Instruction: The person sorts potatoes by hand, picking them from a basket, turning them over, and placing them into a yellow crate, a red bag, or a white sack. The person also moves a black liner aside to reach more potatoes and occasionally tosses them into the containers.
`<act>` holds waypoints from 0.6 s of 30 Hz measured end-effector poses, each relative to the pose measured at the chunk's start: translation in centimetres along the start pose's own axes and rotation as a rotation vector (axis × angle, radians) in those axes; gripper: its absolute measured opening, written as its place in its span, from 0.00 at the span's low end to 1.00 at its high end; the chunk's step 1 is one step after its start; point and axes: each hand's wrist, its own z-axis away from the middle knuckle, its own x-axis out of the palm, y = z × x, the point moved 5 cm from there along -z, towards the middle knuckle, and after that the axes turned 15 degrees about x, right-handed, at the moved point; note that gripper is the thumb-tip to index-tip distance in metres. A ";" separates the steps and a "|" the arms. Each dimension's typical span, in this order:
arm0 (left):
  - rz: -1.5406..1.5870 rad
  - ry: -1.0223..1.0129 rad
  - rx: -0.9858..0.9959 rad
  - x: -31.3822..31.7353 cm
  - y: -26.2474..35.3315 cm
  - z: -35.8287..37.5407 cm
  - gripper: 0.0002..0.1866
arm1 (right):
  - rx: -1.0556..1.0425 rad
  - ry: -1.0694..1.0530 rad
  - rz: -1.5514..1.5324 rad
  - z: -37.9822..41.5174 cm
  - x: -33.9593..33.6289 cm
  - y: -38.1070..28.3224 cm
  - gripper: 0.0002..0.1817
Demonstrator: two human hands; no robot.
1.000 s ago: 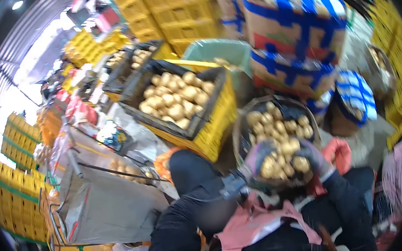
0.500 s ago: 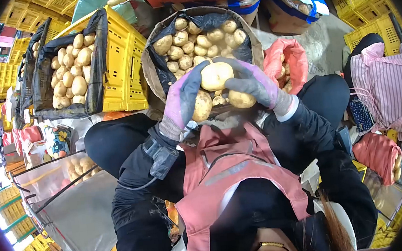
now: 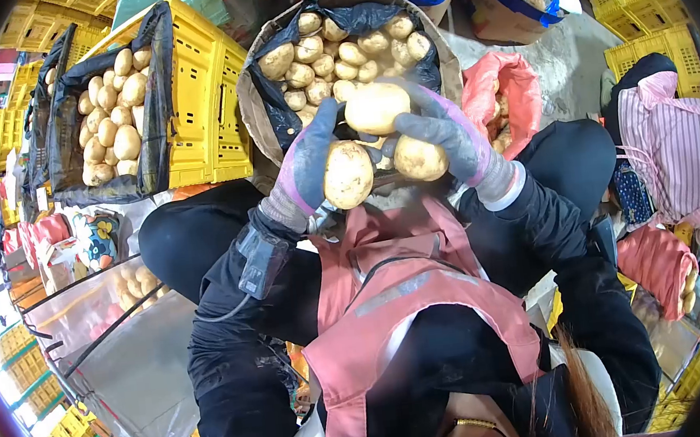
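- Head view: an upper potato (image 3: 377,108) sits between both hands, over the near side of a box (image 3: 450,70); a left potato (image 3: 347,175) and a right potato (image 3: 421,159) are just beside it, nearer the person.
- Left hand (image 3: 303,166), gloved in grey and purple, is part-curled and has hold of the left potato; its fingertips reach towards the upper one.
- Right hand (image 3: 451,134), gloved alike, is bent around the right potato, fingers close against the upper one. Which hand bears the upper potato's weight, I cannot tell.
- Inside the box, a black liner (image 3: 275,112) surrounds a heap of potatoes (image 3: 348,53).
- Just left of the box stands a yellow crate (image 3: 211,105), also lined in black and holding potatoes.
- Just right is a red sack (image 3: 523,94), its mouth open on more potatoes.
- Beyond that sack sits a carton (image 3: 507,14) with blue tape.
- Nearest the camera is the person's pink vest (image 3: 412,297).
- Far right hangs a striped garment (image 3: 668,150), above a red bag (image 3: 654,269).
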 end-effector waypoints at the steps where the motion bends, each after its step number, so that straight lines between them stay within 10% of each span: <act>1: 0.140 0.039 -0.071 0.3 -0.4 0.2 0.26 | 0.010 -0.009 -0.078 0.1 0.0 0.0 0.32; 15: 0.021 -0.221 0.087 5.0 2.9 1.5 0.32 | -0.080 -0.254 -0.709 -0.1 -1.6 -1.2 0.30; 18: -0.151 0.008 0.155 3.5 3.0 1.8 0.32 | -0.159 0.060 -0.073 0.2 -4.8 -1.6 0.22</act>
